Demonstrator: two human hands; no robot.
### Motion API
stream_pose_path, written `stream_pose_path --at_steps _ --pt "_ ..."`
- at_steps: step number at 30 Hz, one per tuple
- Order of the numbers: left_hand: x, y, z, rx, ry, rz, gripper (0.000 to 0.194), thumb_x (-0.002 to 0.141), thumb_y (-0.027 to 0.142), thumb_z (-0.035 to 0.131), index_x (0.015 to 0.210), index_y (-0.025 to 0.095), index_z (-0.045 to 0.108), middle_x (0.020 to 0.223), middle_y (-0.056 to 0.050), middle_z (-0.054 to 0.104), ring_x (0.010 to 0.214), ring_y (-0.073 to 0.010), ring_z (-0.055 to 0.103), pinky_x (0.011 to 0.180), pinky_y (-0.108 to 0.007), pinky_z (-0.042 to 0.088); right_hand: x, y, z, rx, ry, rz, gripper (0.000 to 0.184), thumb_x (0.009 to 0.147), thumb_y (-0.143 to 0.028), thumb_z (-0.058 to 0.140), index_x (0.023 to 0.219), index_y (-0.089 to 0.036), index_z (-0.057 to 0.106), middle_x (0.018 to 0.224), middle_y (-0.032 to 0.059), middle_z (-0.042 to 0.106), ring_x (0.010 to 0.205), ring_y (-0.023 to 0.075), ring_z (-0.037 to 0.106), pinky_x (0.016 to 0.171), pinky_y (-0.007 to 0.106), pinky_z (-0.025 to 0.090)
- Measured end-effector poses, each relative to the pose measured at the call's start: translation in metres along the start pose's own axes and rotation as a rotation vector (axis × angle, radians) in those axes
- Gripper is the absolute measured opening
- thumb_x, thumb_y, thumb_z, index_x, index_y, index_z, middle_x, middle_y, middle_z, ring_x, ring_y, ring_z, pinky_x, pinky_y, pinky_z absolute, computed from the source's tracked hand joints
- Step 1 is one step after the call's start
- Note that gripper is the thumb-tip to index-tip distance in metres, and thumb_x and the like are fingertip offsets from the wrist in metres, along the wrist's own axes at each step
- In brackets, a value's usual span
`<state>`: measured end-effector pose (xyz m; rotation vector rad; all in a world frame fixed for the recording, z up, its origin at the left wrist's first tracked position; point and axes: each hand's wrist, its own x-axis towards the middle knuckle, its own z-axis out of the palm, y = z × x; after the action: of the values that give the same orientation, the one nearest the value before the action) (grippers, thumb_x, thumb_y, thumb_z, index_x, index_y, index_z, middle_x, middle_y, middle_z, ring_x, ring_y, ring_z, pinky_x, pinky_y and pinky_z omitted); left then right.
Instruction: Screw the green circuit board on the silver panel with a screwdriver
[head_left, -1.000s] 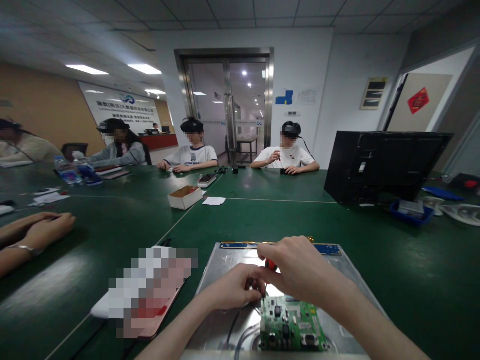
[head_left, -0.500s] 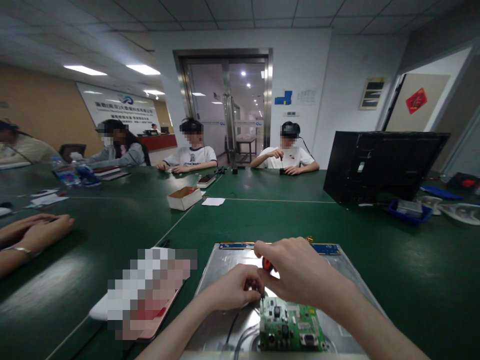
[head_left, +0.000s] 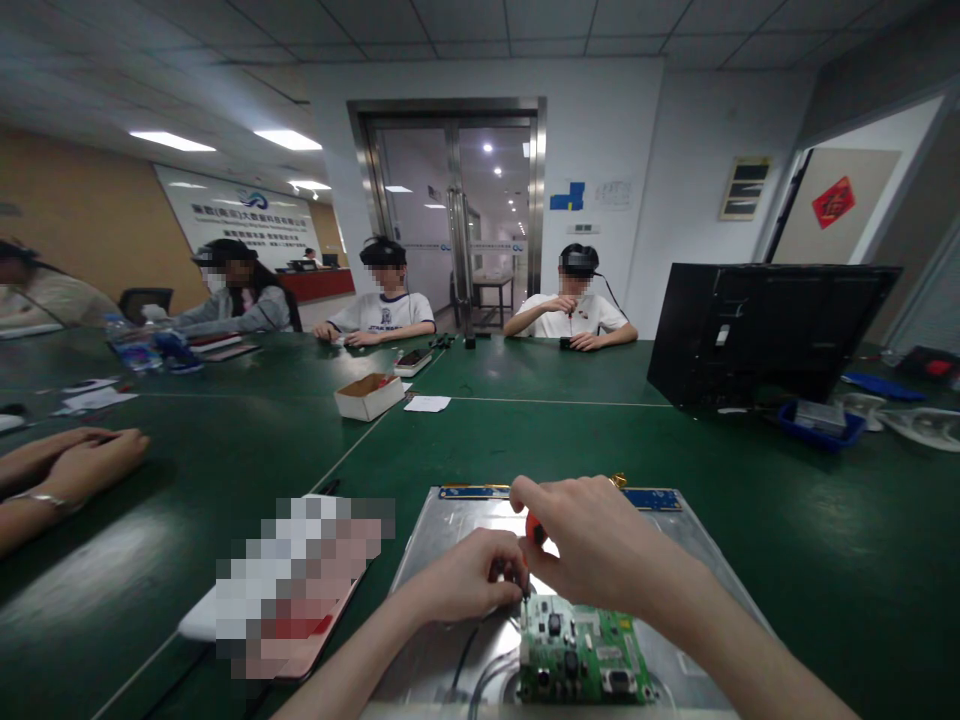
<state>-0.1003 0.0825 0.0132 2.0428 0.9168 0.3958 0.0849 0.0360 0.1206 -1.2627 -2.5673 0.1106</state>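
A silver metal panel (head_left: 450,540) lies flat on the green table in front of me, with a green circuit board (head_left: 581,650) on its near part. My right hand (head_left: 600,545) is closed around a red-handled screwdriver (head_left: 534,530) that stands upright over the board's far-left corner. My left hand (head_left: 469,580) pinches at the screwdriver's tip, fingers curled; what is between them is too small to make out. Grey wires (head_left: 469,665) run out beside the board.
A blurred flat object (head_left: 292,590) lies left of the panel. A black monitor back (head_left: 765,330) stands at right, a blue tray (head_left: 821,422) beside it. A small open box (head_left: 370,394) sits mid-table. Another person's hands (head_left: 67,465) rest at left; three people sit across.
My hands stay at the board's corner; the right hand has shifted slightly on the screwdriver handle. A person across the table has raised a hand toward the face.
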Motion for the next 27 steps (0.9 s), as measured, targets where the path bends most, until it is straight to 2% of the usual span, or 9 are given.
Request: stream_pose_path --at_steps 2,6,9,12,17,21,25,27 --pt "0.0002 -0.0022 0.0006 0.004 0.001 0.017 0.014 0.066 0.008 0.057 0.076 0.015 0.064 0.071 0.003 0.061 0.067 -0.014 0.054 0.061 -0.021 0.039 -0.0006 -0.0001 -0.0005 0.014 0.007 -0.016 0.026 0.077 -0.018 0.061 0.102 -0.019 0.057 0.085 0.0043 0.074 0.067 0.0174 0.064 0.053 0.026 0.022" --pt "0.0005 -0.0037 0.001 0.022 0.009 0.009 0.011 0.066 0.009 0.058 0.074 0.016 0.063 0.071 0.003 0.06 0.067 -0.0149 0.054 0.062 -0.023 0.041 -0.0002 -0.0002 -0.0006 0.006 0.019 -0.018 0.008 0.084 -0.026 0.062 0.088 -0.021 0.059 0.08 0.0025 0.074 0.066 0.0161 0.063 0.053 0.026 0.021" --pt "0.0004 -0.0022 0.0004 0.013 -0.011 0.009 0.012 0.064 0.007 0.057 0.07 0.017 0.062 0.073 0.002 0.063 0.07 -0.0161 0.058 0.065 -0.024 0.043 0.0014 0.0003 -0.0001 -0.025 0.013 0.017 0.016 0.089 -0.035 0.062 0.081 -0.021 0.06 0.077 0.0021 0.074 0.063 0.0152 0.062 0.052 0.026 0.02" --pt "-0.0001 0.0001 -0.0002 -0.02 -0.019 -0.011 0.017 0.063 0.006 0.057 0.074 0.017 0.064 0.074 0.002 0.065 0.071 -0.0164 0.059 0.066 -0.024 0.043 0.0023 0.0013 0.0006 -0.069 0.005 0.026 0.017 0.09 -0.034 0.06 0.079 -0.021 0.061 0.073 0.0017 0.072 0.06 0.0145 0.06 0.051 0.027 0.019" --pt "-0.0002 0.0041 -0.0007 -0.003 -0.011 -0.027 0.012 0.063 0.007 0.058 0.07 0.016 0.062 0.068 0.003 0.059 0.066 -0.0142 0.054 0.061 -0.022 0.04 0.0012 -0.0002 -0.0005 -0.077 0.0 0.038 0.003 0.085 -0.023 0.059 0.087 -0.021 0.059 0.074 0.0015 0.072 0.059 0.0148 0.06 0.051 0.027 0.019" --pt "0.0001 0.0024 -0.0001 0.013 -0.024 -0.001 0.012 0.065 0.007 0.056 0.07 0.016 0.062 0.069 0.003 0.059 0.066 -0.0137 0.053 0.061 -0.021 0.041 -0.0003 -0.0026 -0.0031 -0.027 0.001 0.023 0.018 0.079 -0.019 0.059 0.097 -0.02 0.058 0.081 0.0022 0.073 0.062 0.0158 0.062 0.052 0.027 0.022" --pt "0.0001 -0.0008 0.0004 -0.008 0.001 0.005 0.013 0.067 0.009 0.058 0.075 0.016 0.064 0.071 0.002 0.062 0.068 -0.0146 0.055 0.062 -0.022 0.041 -0.001 -0.0018 -0.0026 -0.011 0.015 -0.003 0.008 0.083 -0.023 0.06 0.09 -0.021 0.058 0.079 0.0019 0.072 0.064 0.0155 0.062 0.053 0.027 0.023" --pt "0.0002 -0.0001 0.0 -0.02 -0.008 0.013 0.011 0.065 0.008 0.057 0.071 0.016 0.062 0.071 0.003 0.062 0.068 -0.0149 0.055 0.063 -0.023 0.041 -0.0004 -0.0002 -0.0009 -0.019 0.017 0.005 0.011 0.088 -0.031 0.061 0.086 -0.021 0.059 0.077 0.0021 0.072 0.064 0.0157 0.062 0.053 0.027 0.022"
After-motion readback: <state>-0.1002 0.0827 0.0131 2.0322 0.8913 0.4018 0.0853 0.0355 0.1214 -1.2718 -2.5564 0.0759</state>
